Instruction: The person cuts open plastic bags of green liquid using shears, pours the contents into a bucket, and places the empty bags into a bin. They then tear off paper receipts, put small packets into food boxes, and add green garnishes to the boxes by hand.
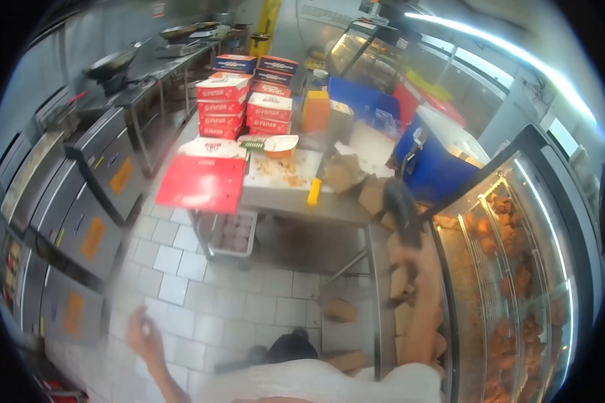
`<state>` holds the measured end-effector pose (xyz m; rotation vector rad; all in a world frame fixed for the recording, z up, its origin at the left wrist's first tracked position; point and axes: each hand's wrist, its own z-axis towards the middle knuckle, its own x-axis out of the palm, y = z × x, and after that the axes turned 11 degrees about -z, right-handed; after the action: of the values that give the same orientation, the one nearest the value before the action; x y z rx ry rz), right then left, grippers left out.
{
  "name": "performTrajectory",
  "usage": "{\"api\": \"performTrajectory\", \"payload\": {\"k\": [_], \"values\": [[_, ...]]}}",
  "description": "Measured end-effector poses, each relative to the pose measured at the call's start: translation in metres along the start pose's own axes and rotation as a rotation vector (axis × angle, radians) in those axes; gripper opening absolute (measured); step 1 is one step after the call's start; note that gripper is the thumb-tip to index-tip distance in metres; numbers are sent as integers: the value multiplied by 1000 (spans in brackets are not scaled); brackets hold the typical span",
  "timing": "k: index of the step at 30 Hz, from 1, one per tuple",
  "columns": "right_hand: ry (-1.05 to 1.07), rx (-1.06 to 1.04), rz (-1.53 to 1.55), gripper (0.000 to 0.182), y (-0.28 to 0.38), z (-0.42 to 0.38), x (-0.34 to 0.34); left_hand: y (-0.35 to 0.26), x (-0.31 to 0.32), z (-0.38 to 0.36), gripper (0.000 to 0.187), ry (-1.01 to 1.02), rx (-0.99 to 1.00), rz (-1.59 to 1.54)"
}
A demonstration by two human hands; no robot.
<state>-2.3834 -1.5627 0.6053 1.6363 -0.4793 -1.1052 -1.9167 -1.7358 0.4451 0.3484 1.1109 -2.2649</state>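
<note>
My left hand [144,336] is low at the left above the tiled floor, away from the table. Its fingers are curled, with a small pale spot between them that I cannot make out. Stretched forward on the right, my right arm ends in a blurred black shape, which looks like my right hand [401,209] in a black glove. It is beside the heated glass cabinet [450,269] and near brown cardboard pieces [372,195]; its fingers are smeared. On the steel table [275,209] lie a red board [204,183] and a white cutting board [259,178] with crumbs.
Red-and-white boxes [222,107] stand stacked at the back of the table. A yellow-handled tool [314,192] and an open paper tray [280,145] lie at the cutting board. A blue cooler [437,158] stands right. Grey drawers [87,225] line the left; a bin [234,232] is below.
</note>
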Motion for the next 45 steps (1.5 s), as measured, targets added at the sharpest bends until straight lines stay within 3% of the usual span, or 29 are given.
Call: {"api": "performTrajectory", "payload": {"k": [3,6,8,11,12,14,17,19,22,24,25,26,27,28,29,30,32,33,34,35,37,38,39,40,41,42,43,44,45], "values": [[43,-156,-168,16,36,137,-14,10,22,6,23,-15,-133,114],[108,-164,-167,16,43,267,4,-6,70,15,23,18,-297,268],[273,94,43,15,44,343,27,-19,125,30,24,35,-259,200],[481,131,171,14,32,412,85,-66,209,80,26,156,-173,125],[489,144,178,14,26,435,110,-82,233,101,26,190,-7,88],[407,158,182,33,0,468,160,-115,265,138,26,298,65,21],[245,99,102,42,-84,541,221,-123,293,172,30,322,138,5],[-175,140,-303,53,-100,564,242,-117,306,190,28,353,102,2],[-381,224,-502,51,-48,512,236,-100,332,202,27,358,-23,-84],[-660,399,-689,42,-85,546,276,-91,358,205,23,458,90,-95],[-746,371,-731,26,-75,530,279,-88,370,208,20,502,191,-104],[-703,130,-703,23,-95,536,279,-90,379,210,20,556,230,-139],[-560,-53,-695,21,-68,509,264,-95,392,210,19,587,301,-265],[-636,-268,-714,19,-76,507,269,-102,411,211,18,630,382,-414],[-527,-446,-709,21,-78,488,270,-97,425,209,24,797,362,-490],[-311,-517,-412,29,-18,400,222,-113,441,205,24,892,416,-549],[-518,-609,-109,42,-6,311,221,-155,446,186,31,998,-257,-982],[-326,-542,64,53,2,260,209,-178,442,174,40,1177,-447,-1121],[-249,-476,94,63,-1,214,201,-208,444,157,58,1236,-815,-1250],[-320,-485,8,64,-14,181,206,-227,446,134,58,1386,-797,-1274],[-667,-393,-310,66,-61,136,218,-252,446,87,69,2120,-912,-1535],[-880,-110,-479,67,-91,113,212,-263,436,59,74,2481,-985,-1614],[-709,-448,-429,68,-102,58,174,-276,419,32,80,2828,-1065,-1663],[-820,-267,-595,68,-119,13,149,-297,380,12,80,2912,-1059,-1645],[-904,-82,-749,68,-140,-33,130,-322,322,1,87,2819,-1187,-1699],[-1097,50,-623,67,-161,-77,121,-338,267,-14,95,2690,-1327,-1748],[-1279,170,-492,67,-172,-112,113,-347,235,-35,94,2588,-691,-1984],[-1315,122,-188,67,-179,-146,115,-346,214,-61,95,2466,-322,-2248],[-1330,54,122,66,-176,-183,106,-335,205,-100,88,2519,248,-2144]]}}
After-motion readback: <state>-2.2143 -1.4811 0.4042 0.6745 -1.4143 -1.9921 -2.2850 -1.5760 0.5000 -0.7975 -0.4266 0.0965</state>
